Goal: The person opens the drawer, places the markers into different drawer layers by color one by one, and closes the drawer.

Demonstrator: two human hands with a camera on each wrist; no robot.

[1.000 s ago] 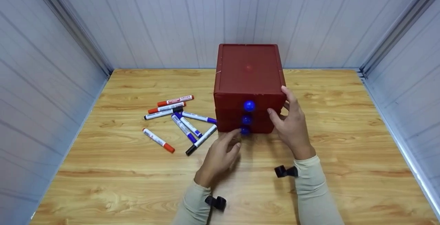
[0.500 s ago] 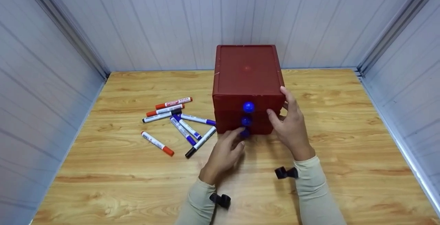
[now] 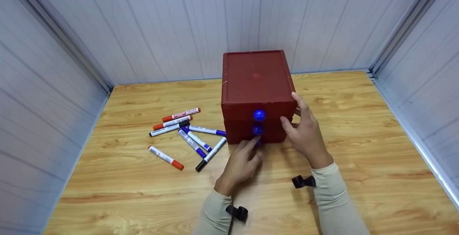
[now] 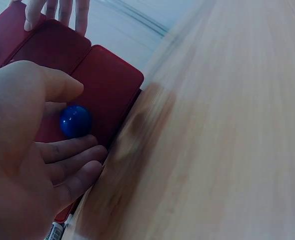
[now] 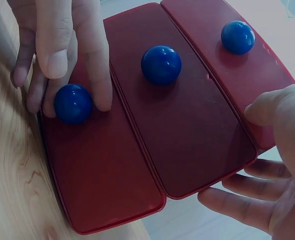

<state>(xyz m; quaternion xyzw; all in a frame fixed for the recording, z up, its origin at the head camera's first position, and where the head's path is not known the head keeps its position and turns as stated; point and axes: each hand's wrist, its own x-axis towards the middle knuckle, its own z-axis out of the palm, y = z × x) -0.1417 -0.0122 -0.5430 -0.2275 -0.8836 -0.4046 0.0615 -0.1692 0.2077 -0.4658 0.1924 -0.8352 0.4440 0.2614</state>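
No drawer (image 5: 187, 120) of the red cabinet (image 3: 256, 84) is drawn out yet, and the markers (image 3: 194, 141) are scattered on the table (image 3: 143, 199) to its left. The lowest blue ball knob (image 5: 73, 104) is set between fingers of the left grip (image 3: 241, 165); whether it is pinched cannot be told. The cabinet's right edge is pinched by the right grip (image 3: 308, 138).

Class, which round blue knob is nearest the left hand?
The lowest glossy round blue knob, on the red rectangular bottom panel: the left hand has fingers flanking it, unlike the middle or top knob.
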